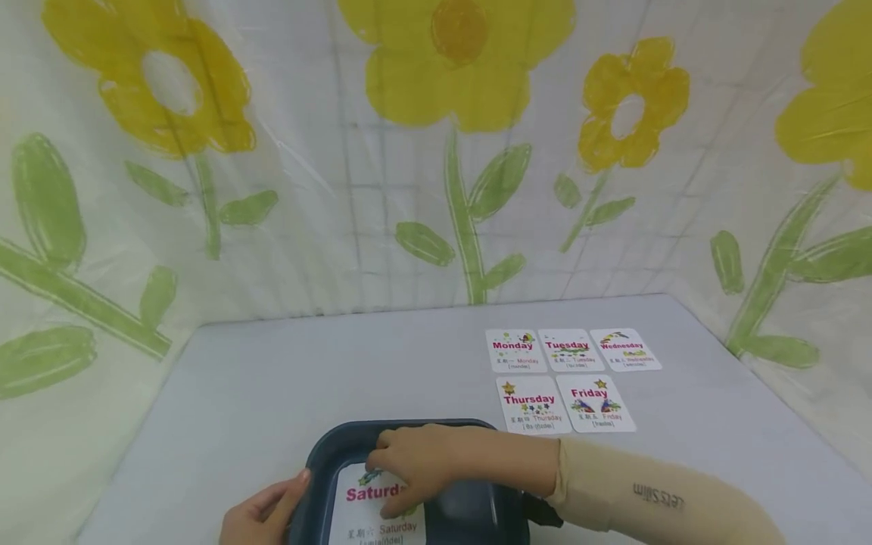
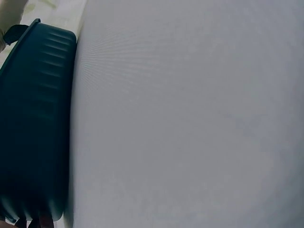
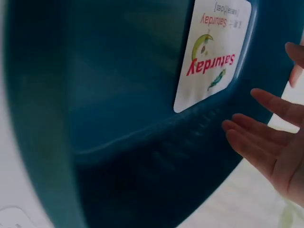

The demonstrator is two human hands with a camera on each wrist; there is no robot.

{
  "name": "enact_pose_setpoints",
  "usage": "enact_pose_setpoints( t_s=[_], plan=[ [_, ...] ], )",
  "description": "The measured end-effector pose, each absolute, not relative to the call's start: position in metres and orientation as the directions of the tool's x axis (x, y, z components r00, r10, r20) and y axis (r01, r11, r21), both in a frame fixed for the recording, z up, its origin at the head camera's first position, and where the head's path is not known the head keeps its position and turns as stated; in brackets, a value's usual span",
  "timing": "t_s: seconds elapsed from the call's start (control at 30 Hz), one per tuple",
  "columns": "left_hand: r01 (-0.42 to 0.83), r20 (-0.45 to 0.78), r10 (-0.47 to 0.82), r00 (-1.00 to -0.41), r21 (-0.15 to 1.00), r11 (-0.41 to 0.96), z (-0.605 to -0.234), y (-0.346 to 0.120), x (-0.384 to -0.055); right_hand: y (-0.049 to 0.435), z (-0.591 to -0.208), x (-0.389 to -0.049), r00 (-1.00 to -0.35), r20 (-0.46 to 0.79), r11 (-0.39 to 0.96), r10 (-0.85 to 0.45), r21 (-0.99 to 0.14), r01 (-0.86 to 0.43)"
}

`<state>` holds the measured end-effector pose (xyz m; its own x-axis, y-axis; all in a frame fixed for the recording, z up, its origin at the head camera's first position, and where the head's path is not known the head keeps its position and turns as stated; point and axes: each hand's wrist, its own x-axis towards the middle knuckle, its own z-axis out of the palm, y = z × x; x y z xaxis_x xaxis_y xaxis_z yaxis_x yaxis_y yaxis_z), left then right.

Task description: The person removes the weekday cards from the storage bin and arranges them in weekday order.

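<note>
A dark blue-green tray [image 1: 470,511] stands at the near edge of the table. Inside it, against the left wall, lies a white Saturday card [image 1: 364,515] with red lettering. My left hand [image 1: 266,513] holds the tray's left side, thumb up at the rim; in the left wrist view only its dark fingertips [image 2: 45,221] show below the tray's outer wall. Over the card reaches my right hand [image 1: 424,463], fingers spread and nothing between them. The right wrist view shows those fingers apart from the card.
Toward the back right, Monday [image 1: 515,351], Tuesday [image 1: 571,350] and Wednesday [image 1: 624,350] cards form a row. Thursday [image 1: 534,405] and Friday [image 1: 596,404] cards lie in front of them. Behind the white table [image 1: 327,363] hangs a flower-patterned curtain [image 1: 300,250].
</note>
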<state>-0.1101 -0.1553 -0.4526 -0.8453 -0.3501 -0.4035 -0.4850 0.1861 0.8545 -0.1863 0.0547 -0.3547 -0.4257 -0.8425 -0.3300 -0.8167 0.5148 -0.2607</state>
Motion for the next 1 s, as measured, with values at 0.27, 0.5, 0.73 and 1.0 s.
enact_pose_setpoints(
  t_s=[0.27, 0.5, 0.73, 1.0],
  plan=[
    [-0.478, -0.401, -0.333, -0.853, 0.856, 0.195, -0.452, -0.156, -0.111, 0.041, -0.360, -0.185, -0.446, -0.372, 0.546, -0.814, -0.229, -0.806],
    [-0.473, -0.396, -0.342, -0.852, 0.862, 0.182, -0.453, -0.157, -0.111, 0.029, -0.373, -0.186, -0.477, -0.412, 0.577, -0.776, -0.158, -0.801],
    [-0.462, -0.392, -0.347, -0.852, 0.875, 0.143, -0.454, -0.158, -0.110, 0.020, -0.389, -0.180, -0.494, -0.413, 0.576, -0.765, -0.096, -0.812],
    [-0.451, -0.388, -0.349, -0.853, 0.885, 0.117, -0.454, -0.158, -0.110, 0.010, -0.401, -0.166, -0.519, -0.366, 0.514, -0.772, 0.121, -0.849]
  ],
)
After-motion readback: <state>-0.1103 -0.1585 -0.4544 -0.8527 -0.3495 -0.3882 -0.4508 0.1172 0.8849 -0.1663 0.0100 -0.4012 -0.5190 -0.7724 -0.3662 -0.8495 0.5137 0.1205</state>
